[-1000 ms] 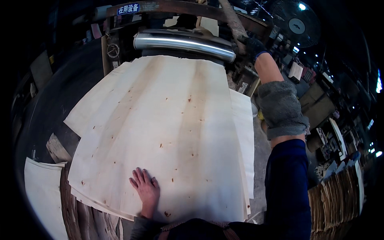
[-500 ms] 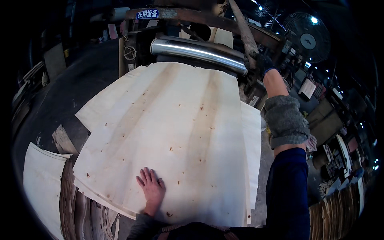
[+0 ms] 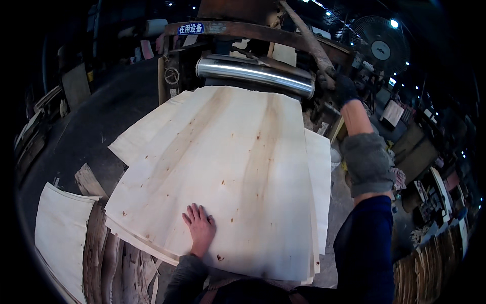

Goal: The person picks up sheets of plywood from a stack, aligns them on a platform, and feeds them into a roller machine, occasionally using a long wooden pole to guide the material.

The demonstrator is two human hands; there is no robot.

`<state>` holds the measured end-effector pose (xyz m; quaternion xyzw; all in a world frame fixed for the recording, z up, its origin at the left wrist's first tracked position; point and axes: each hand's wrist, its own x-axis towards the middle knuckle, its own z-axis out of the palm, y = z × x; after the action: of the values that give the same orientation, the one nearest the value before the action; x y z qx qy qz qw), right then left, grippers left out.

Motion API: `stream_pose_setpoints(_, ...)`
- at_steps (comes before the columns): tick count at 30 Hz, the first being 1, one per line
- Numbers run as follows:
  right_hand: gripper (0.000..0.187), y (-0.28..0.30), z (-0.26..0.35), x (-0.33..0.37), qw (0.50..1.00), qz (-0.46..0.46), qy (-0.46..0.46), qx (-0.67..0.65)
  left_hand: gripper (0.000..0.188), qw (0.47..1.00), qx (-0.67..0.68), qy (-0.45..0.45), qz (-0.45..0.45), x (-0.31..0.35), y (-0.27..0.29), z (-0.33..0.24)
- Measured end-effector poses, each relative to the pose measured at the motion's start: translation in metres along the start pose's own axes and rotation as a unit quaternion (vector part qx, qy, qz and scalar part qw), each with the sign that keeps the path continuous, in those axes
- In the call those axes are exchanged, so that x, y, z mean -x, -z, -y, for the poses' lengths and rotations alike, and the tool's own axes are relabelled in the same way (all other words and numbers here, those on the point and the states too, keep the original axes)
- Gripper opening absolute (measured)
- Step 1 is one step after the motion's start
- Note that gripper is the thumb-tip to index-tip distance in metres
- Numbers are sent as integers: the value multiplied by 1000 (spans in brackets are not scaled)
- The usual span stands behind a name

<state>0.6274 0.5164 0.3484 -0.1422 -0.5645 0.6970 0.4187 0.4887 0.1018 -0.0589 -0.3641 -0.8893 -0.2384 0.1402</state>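
Note:
A stack of large, thin, pale wood veneer sheets (image 3: 238, 167) lies before me, with brown streaks and small knot holes; the sheets beneath stick out at the sides. On the near part of the top sheet, my left hand (image 3: 202, 232) rests flat, fingers stretched and holding nothing. My right arm reaches far forward on the right. There my right hand (image 3: 345, 90), in a dark glove, is closed around the lower end of a long wooden pole (image 3: 309, 40); its fingers are partly dark. Past the far edge of the sheets lies a shiny metal roller (image 3: 255, 76).
A rusty machine beam (image 3: 243, 34) with a blue sign crosses above the roller. A handwheel (image 3: 172, 76) sits at its left. More veneer (image 3: 63, 218) is stacked at the lower left, and upright sheets (image 3: 430, 268) stand at the lower right. A large fan (image 3: 380, 49) stands far right.
The view has shifted slightly. My right hand and the pole's lower end have moved a little right and toward me, tilting the pole more. My left hand stays on the sheet.

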Motion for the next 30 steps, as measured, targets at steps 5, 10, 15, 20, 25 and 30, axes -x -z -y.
stream_pose_setpoints(5,24,76,18,185,995,-68,32,-71,51,999,1,-31,-8,0,-12,-7)
stream_pose_setpoints(10,27,108,-49,435,946,-234,-14,225,51,1000,-15,-27,7,1,-14,-5)
stream_pose_setpoints(15,27,97,-105,589,942,-326,-82,-9,48,999,-14,-12,43,0,-12,-3)
stream_pose_setpoints(20,35,108,-134,588,928,-329,-176,10,42,995,29,-18,94,8,3,13)
stream_pose_setpoints(25,32,152,-233,594,931,-316,-182,-15,40,995,36,-2,92,61,48,29)
stream_pose_setpoints(30,31,165,-240,586,930,-283,-183,-146,41,996,37,-19,78,111,87,63)
